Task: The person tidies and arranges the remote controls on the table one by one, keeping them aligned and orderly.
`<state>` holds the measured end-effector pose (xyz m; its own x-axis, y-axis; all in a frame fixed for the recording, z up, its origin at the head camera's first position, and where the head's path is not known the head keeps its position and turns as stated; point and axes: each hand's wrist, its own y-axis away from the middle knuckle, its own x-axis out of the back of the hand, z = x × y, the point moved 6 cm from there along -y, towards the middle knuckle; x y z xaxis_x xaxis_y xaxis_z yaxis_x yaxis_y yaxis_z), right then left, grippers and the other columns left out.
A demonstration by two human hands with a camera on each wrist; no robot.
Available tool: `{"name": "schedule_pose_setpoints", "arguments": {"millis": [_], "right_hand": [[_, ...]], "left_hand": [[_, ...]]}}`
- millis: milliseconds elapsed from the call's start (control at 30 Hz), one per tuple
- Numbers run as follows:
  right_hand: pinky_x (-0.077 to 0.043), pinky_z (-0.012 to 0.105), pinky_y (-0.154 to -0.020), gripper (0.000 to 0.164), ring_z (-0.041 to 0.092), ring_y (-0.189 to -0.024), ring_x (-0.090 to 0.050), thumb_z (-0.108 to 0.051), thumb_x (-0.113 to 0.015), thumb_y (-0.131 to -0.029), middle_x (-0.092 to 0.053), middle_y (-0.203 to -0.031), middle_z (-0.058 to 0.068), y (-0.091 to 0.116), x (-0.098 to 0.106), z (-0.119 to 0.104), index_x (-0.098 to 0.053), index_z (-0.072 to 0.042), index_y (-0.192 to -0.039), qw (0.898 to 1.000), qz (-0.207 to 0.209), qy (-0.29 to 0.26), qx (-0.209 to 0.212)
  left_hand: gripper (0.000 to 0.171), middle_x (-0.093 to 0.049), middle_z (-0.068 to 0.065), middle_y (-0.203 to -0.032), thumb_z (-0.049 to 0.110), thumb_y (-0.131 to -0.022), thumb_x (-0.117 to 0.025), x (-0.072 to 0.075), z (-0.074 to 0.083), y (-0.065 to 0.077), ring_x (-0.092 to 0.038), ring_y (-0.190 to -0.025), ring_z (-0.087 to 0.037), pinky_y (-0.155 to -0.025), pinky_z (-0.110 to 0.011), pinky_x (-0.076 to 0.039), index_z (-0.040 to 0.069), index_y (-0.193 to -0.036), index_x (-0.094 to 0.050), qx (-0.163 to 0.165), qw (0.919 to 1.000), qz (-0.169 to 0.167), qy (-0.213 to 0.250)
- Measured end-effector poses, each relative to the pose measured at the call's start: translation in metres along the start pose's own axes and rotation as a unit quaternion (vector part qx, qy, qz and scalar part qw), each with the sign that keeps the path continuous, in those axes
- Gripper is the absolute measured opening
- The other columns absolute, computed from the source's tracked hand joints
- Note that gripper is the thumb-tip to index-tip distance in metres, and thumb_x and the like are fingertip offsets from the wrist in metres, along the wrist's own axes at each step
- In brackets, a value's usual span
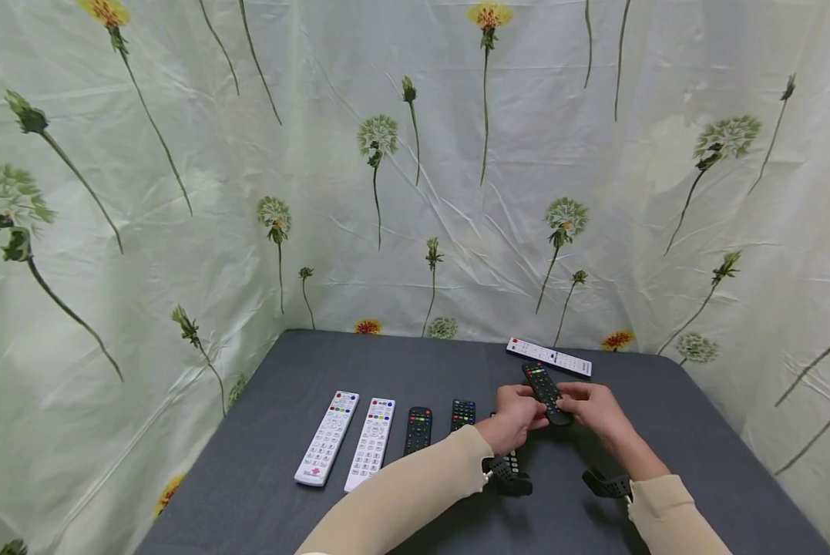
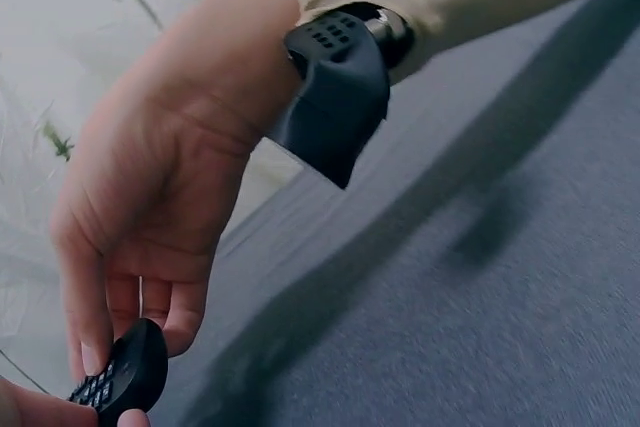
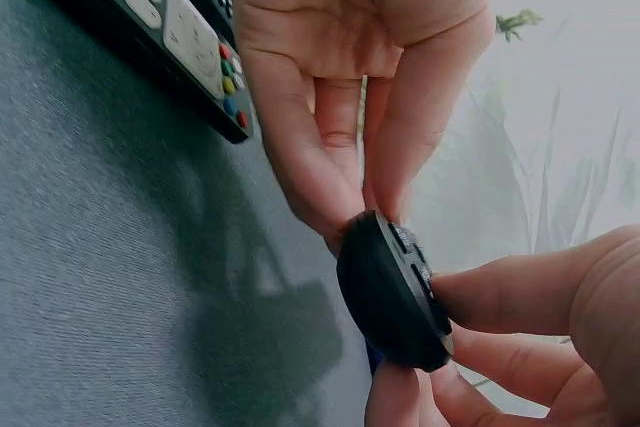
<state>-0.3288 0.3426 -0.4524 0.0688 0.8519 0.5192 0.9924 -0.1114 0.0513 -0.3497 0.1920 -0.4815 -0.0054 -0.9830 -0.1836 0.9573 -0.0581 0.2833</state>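
Note:
Both hands hold a black remote control raised over the right part of the table, tilted, its buttons facing up. My left hand grips its left side near the lower end. From the right, my right hand pinches the same end with thumb and fingers. In the left wrist view the right hand reaches down to the remote, and a few left fingers show at the lower left. The right wrist view shows the remote's rounded end between the left hand and the right hand.
On the dark table lie two white remotes and two black ones. Another remote is partly hidden under the left wrist. A white-faced remote lies at the back, near the flowered curtain.

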Motion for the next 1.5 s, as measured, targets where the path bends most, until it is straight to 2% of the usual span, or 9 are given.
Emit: {"name": "schedule_pose_setpoints", "arguments": {"millis": [167,333,433,567,733,933,1100,1333,1500], "right_hand": [[-0.055,0.042,-0.078,0.053,0.028,-0.098,-0.06,-0.007,-0.068,-0.093,-0.062,-0.119,0.026,0.008,-0.004,-0.002,-0.051,0.009,-0.14,1.0,-0.007,-0.009,-0.005],[-0.055,0.038,-0.073,0.057,0.025,-0.091,-0.057,-0.003,-0.069,-0.091,-0.062,-0.108,0.019,0.014,-0.008,-0.003,-0.048,0.009,-0.143,1.0,-0.014,-0.015,-0.007],[-0.055,0.038,-0.071,0.059,0.024,-0.088,-0.057,-0.002,-0.07,-0.09,-0.061,-0.104,0.017,0.018,-0.012,-0.005,-0.047,0.009,-0.143,1.0,-0.017,-0.009,-0.007],[-0.055,0.037,-0.07,0.06,0.024,-0.088,-0.057,-0.001,-0.071,-0.089,-0.061,-0.103,0.016,0.022,-0.019,-0.004,-0.047,0.007,-0.143,1.0,-0.024,-0.007,-0.012],[-0.054,0.036,-0.069,0.062,0.025,-0.09,-0.056,0.0,-0.073,-0.087,-0.062,-0.102,0.014,0.028,-0.025,-0.001,-0.047,0.005,-0.143,0.999,-0.027,-0.01,-0.019],[-0.054,0.037,-0.07,0.066,0.024,-0.089,-0.058,-0.001,-0.073,-0.088,-0.063,-0.102,0.015,0.035,-0.03,0.003,-0.044,0.004,-0.146,0.998,-0.036,-0.031,-0.03],[-0.055,0.038,-0.069,0.066,0.023,-0.087,-0.058,-0.001,-0.074,-0.087,-0.063,-0.101,0.014,0.041,-0.033,0.008,-0.044,0.004,-0.146,0.998,-0.039,-0.038,-0.041],[-0.054,0.039,-0.067,0.065,0.024,-0.084,-0.057,0.0,-0.073,-0.087,-0.061,-0.095,0.013,0.048,-0.033,0.016,-0.044,0.006,-0.145,0.997,-0.041,-0.045,-0.051],[-0.055,0.038,-0.067,0.066,0.023,-0.083,-0.058,0.0,-0.074,-0.086,-0.062,-0.093,0.012,0.052,-0.033,0.022,-0.044,0.007,-0.144,0.996,-0.045,-0.041,-0.058]], "left_hand": [[0.039,-0.063,-0.014,-0.088,-0.019,-0.079,-0.068,0.005,0.001,0.003,-0.071,-0.059,-0.022,-0.054,-0.03,-0.059,0.003,-0.111,-0.07,-0.009,0.9998,-0.012,-0.015],[0.04,-0.066,-0.012,-0.073,-0.018,-0.08,-0.056,0.011,-0.002,0.005,-0.062,-0.05,-0.012,-0.051,-0.028,-0.057,0.003,-0.111,-0.07,-0.01,0.9993,-0.031,-0.019],[0.04,-0.066,-0.01,-0.07,-0.015,-0.081,-0.051,0.018,-0.002,0.007,-0.058,-0.048,-0.009,-0.056,-0.03,-0.059,0.002,-0.113,-0.07,-0.01,0.9983,-0.054,-0.018],[0.033,-0.064,-0.01,-0.071,-0.009,-0.084,-0.051,0.027,0.0,0.013,-0.057,-0.048,-0.011,-0.059,-0.033,-0.06,0.0,-0.111,-0.069,0.001,0.9969,-0.076,-0.017],[0.02,-0.067,-0.015,-0.075,-0.003,-0.085,-0.051,0.033,0.0,0.021,-0.057,-0.048,-0.012,-0.059,-0.033,-0.06,-0.004,-0.098,-0.066,0.025,0.9956,-0.089,-0.015],[0.023,-0.069,-0.022,-0.092,0.004,-0.087,-0.051,0.037,0.003,0.027,-0.063,-0.063,-0.02,-0.071,-0.042,-0.061,-0.007,-0.103,-0.064,0.043,0.9906,-0.129,0.003],[0.029,-0.067,-0.023,-0.098,0.008,-0.088,-0.052,0.037,0.001,0.03,-0.068,-0.081,-0.032,-0.081,-0.05,-0.058,-0.01,-0.108,-0.062,0.063,0.9871,-0.146,0.021],[0.038,-0.062,-0.027,-0.11,0.01,-0.089,-0.051,0.032,-0.001,0.044,-0.063,-0.1,-0.042,-0.093,-0.059,-0.05,-0.013,-0.119,-0.057,0.085,0.9824,-0.163,0.032],[0.042,-0.058,-0.032,-0.114,0.01,-0.087,-0.05,0.03,-0.003,0.052,-0.059,-0.107,-0.048,-0.095,-0.061,-0.048,-0.014,-0.122,-0.054,0.097,0.9813,-0.161,0.039]]}}
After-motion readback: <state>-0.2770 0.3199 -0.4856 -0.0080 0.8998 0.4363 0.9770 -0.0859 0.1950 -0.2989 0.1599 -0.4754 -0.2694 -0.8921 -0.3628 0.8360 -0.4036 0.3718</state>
